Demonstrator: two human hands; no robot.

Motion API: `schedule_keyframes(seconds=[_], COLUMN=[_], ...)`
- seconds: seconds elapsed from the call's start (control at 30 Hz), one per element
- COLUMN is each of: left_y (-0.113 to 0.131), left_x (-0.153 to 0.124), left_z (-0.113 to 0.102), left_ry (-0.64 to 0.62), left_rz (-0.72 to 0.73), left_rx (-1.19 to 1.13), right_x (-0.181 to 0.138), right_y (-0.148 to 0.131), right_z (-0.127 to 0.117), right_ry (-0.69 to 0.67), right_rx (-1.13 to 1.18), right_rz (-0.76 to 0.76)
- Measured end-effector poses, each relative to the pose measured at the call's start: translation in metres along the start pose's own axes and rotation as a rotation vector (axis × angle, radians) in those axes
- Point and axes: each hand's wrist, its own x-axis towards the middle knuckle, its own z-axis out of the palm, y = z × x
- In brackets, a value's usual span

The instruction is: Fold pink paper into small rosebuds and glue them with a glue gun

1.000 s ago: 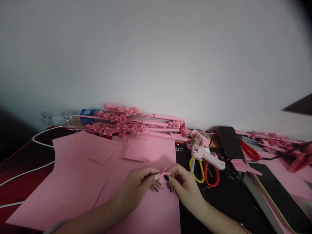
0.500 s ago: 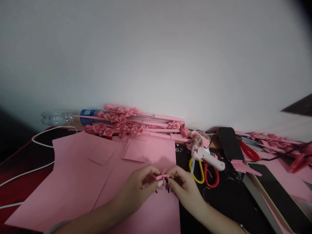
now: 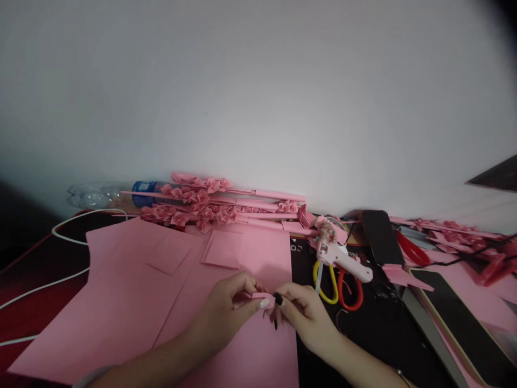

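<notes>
folded piece (image 3: pixel 262 296) turned since half second ago: juts left, spread star shape no longer showing. left hand (image 3: pixel 225 308), right hand (image 3: pixel 308 314) both pinching it, above sheet (image 3: pixel 278 355). likely mid-shaping.

A plain grey wall (image 3: pixel 258 108) rises beyond the grip, softly lit and brightest above it, dimming into deep shadow far to its left, while a black-and-red tabletop (image 3: pixel 375 326) spreads beneath and to both sides.
</notes>
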Motion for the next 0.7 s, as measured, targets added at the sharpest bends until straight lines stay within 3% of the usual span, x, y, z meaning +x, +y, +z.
schedule_keyframes(seconds=[0.27, 0.47, 0.7], left_y=[-0.0077, -0.0022, -0.0089], left_x=[0.0011, 0.0017, 0.0019], left_z=[-0.0011, 0.0006, 0.0009], left_ry=[0.133, 0.039, -0.05], left_rz=[0.026, -0.07, -0.031], left_rx=[0.047, 0.013, 0.059], right_x=[-0.0008, -0.002, -0.0025], right_y=[0.0055, 0.0074, 0.0055], right_z=[0.0015, 0.0017, 0.0015], right_ry=[-0.012, 0.012, 0.042], right_rx=[0.006, -0.094, -0.183], right_rz=[0.034, 0.035, 0.009])
